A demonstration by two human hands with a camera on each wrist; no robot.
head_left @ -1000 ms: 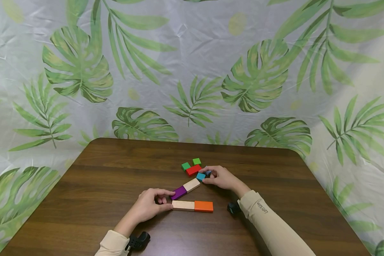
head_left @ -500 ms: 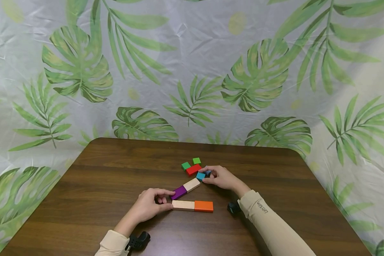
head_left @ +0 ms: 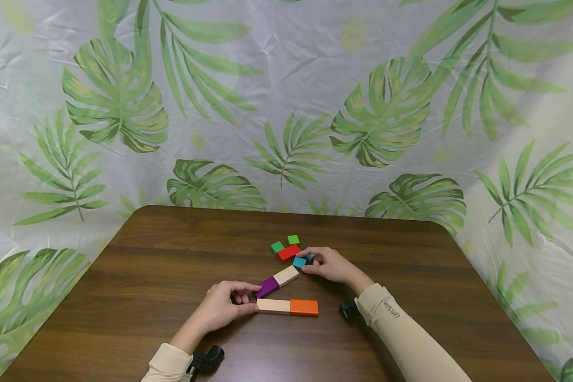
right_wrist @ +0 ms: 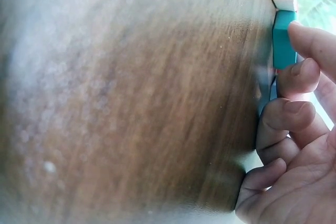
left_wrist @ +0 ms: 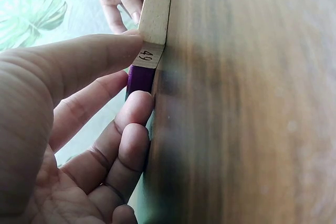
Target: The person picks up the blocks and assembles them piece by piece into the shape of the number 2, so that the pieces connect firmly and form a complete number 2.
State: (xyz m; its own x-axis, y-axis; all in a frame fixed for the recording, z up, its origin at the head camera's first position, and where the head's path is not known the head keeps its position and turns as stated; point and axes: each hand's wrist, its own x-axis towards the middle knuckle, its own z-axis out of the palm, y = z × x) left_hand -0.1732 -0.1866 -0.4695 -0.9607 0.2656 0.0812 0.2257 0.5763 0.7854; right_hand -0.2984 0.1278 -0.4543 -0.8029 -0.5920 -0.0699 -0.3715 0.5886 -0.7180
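Observation:
My left hand (head_left: 222,305) lies at the meeting ends of two block rows. Its thumb touches the end of a plain wooden block (head_left: 274,306), marked with a number (left_wrist: 147,55) in the left wrist view. The index fingertip touches a purple block (head_left: 267,287). My right hand (head_left: 331,265) pinches a teal block (head_left: 300,263) between thumb and index finger. That block sits at the far end of another plain wooden block (head_left: 285,276), which continues the purple one. An orange block (head_left: 304,308) ends the nearer row. A blue block (head_left: 310,258) is partly hidden beneath my right fingers.
Beyond the teal block lie a red block (head_left: 288,253), a dark green block (head_left: 277,248) and a light green block (head_left: 293,240). Everything rests on a dark wooden table (head_left: 172,244). A leaf-patterned cloth (head_left: 286,95) hangs behind its far edge.

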